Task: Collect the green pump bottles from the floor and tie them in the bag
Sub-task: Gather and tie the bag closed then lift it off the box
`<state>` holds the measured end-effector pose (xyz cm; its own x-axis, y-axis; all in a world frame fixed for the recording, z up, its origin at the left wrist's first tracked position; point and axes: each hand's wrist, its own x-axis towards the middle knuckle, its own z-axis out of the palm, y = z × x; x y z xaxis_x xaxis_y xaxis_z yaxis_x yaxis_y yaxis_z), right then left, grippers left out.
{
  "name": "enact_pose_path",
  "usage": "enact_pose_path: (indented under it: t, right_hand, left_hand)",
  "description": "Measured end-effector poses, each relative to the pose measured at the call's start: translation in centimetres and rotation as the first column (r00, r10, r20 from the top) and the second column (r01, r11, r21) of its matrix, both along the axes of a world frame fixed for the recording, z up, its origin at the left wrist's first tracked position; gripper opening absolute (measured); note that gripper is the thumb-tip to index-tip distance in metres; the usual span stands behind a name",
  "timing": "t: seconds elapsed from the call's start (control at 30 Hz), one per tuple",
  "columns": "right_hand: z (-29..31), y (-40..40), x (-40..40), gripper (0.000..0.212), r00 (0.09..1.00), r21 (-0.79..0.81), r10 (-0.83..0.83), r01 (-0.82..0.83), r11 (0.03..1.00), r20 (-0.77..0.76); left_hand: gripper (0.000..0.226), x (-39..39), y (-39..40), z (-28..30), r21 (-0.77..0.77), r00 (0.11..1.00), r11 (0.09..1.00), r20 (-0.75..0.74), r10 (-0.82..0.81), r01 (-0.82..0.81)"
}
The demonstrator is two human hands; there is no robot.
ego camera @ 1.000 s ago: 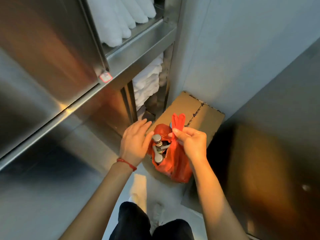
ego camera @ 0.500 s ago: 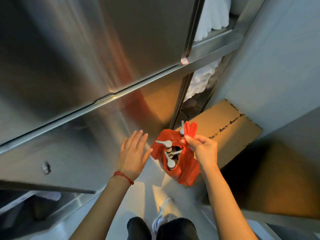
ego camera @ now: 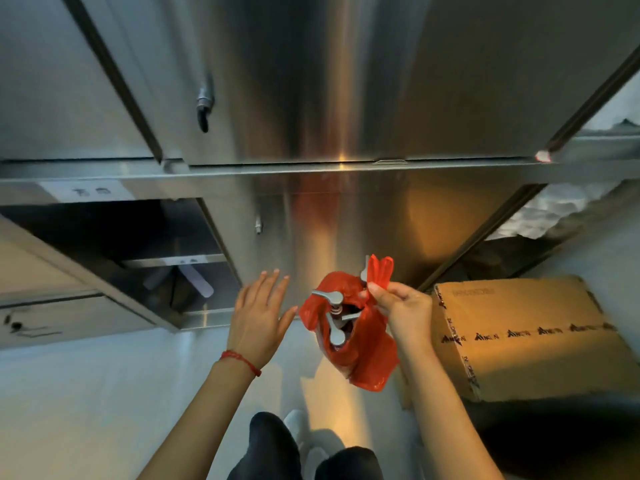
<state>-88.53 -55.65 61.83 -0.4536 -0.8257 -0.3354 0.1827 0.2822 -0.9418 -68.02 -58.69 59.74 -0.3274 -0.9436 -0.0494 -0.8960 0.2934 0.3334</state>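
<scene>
A stainless steel cabinet (ego camera: 346, 98) fills most of the view, its closed doors reflecting orange light, with one lower compartment (ego camera: 121, 258) standing open at the left. To the right, a cardboard box (ego camera: 530, 341) printed with dark lettering sits on the pale floor (ego camera: 86, 393), close to the cabinet's base. White folded linen (ego camera: 554, 216) shows on a shelf at the far right edge.

The red plastic bag (ego camera: 367, 355) hangs in the air in front of the cabinet, between the two hands and above the person's dark trousers (ego camera: 273, 452). The right hand (ego camera: 401, 310) has its grip closed on the bag's bunched handles, thumb and fingers pinching them so the loops stick up above the knuckles. The left hand (ego camera: 259, 313) is spread flat with fingers apart, holding nothing, just beside the bag without clearly touching it; a red string bracelet (ego camera: 240, 361) circles its wrist.

Grey pump heads (ego camera: 332, 313) of the bottles poke out of the bag's open mouth; the bottles' bodies are hidden inside.
</scene>
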Motion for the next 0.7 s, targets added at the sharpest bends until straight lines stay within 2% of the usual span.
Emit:
enact_pose_path:
  t: [0.13,0.33,0.47,0.7]
  right_hand:
    - [0.1,0.0,4.3,0.022,0.984,-0.035,0.177,-0.177,0.984,-0.009]
    - [-0.1,0.1,12.2,0.028,0.913,-0.058,0.406,-0.407,0.911,-0.025]
    - [-0.6,0.7,17.4,0.022,0.855,-0.015,0.517,-0.518,0.855,-0.043]
    - [-0.6,2.1,30.2,0.014,0.712,0.042,0.696,-0.696,0.717,-0.092]
  left_hand:
    - [0.098,4.1,3.7,-0.8,0.006,0.978,0.978,0.035,0.207,-0.207]
    - [0.088,11.2,9.5,-0.4,0.030,0.890,0.890,0.043,0.454,-0.455]
    - [0.082,15.8,12.2,-0.5,0.045,0.838,0.838,0.063,0.542,-0.544]
    - [0.091,27.1,16.4,-1.2,0.041,0.703,0.702,0.030,0.710,-0.711]
